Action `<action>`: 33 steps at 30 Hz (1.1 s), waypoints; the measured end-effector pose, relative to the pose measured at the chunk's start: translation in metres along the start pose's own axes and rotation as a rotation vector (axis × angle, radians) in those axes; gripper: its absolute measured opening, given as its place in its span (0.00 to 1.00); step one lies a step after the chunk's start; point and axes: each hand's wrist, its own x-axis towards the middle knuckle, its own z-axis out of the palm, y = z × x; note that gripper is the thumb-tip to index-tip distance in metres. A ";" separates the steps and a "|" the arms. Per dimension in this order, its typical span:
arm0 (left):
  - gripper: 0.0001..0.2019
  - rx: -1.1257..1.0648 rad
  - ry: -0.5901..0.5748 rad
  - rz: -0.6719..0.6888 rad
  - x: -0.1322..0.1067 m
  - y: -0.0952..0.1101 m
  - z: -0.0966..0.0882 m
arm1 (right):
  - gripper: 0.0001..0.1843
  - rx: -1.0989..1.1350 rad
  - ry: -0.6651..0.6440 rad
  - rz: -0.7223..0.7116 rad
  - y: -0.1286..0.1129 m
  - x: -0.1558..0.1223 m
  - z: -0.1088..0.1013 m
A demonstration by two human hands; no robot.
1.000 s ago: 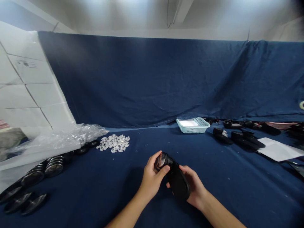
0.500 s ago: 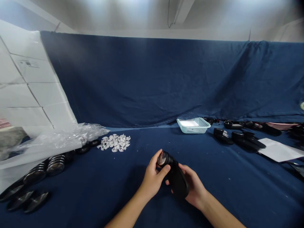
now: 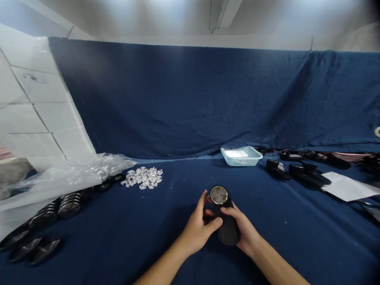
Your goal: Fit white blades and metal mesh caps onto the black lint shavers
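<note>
Looking down from above, a big blue cloth point(image 3: 178, 99) hangs at the back, and another blue cloth point(image 3: 297, 241) covers the table. On the left stand a white box point(image 3: 38, 103) and a clear plastic bag point(image 3: 74, 174). Near the bag lie rows of round black lids point(image 3: 69, 209) and a heap of small white bits point(image 3: 142, 178). Far off on the right sit a pale blue basket point(image 3: 237, 162), a sheet of white paper point(image 3: 347, 187) and some black parts point(image 3: 305, 175). The black shaver point(image 3: 228, 221) is in the middle, near the front of the table, with its round metal mesh head point(image 3: 219, 195) facing up. It is hard to tell whether its lower end touches the table. The left hand point(image 3: 197, 227) wraps around the body from the near side, and the right hand point(image 3: 243, 225) cups it from the other side. Both hands are closed around it, not wide open. If the grip gets loose, the smooth shaver could slip and drop. A fall could crack it or dent the thin mesh.
</note>
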 end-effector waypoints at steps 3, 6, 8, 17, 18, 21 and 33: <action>0.44 -0.201 0.006 -0.123 -0.001 0.003 0.007 | 0.23 -0.132 0.044 -0.086 0.004 0.002 0.000; 0.37 -0.384 -0.020 -0.314 -0.003 0.009 0.014 | 0.23 -0.278 0.097 -0.155 0.006 0.005 0.000; 0.31 -0.455 -0.042 -0.396 -0.003 0.011 0.015 | 0.26 -0.366 0.139 -0.188 0.008 0.006 -0.001; 0.21 -0.469 -0.021 -0.421 0.000 0.011 0.009 | 0.31 -0.495 0.076 -0.239 -0.002 0.010 -0.007; 0.21 -0.445 0.015 -0.406 0.000 0.010 0.010 | 0.32 -0.490 0.062 -0.244 -0.004 0.009 -0.006; 0.20 -0.355 0.134 -0.372 -0.001 0.010 0.012 | 0.33 -0.533 0.034 -0.286 -0.006 0.005 -0.001; 0.19 -0.431 0.214 -0.426 -0.003 0.020 0.016 | 0.34 -0.864 0.075 -0.439 0.002 0.004 -0.005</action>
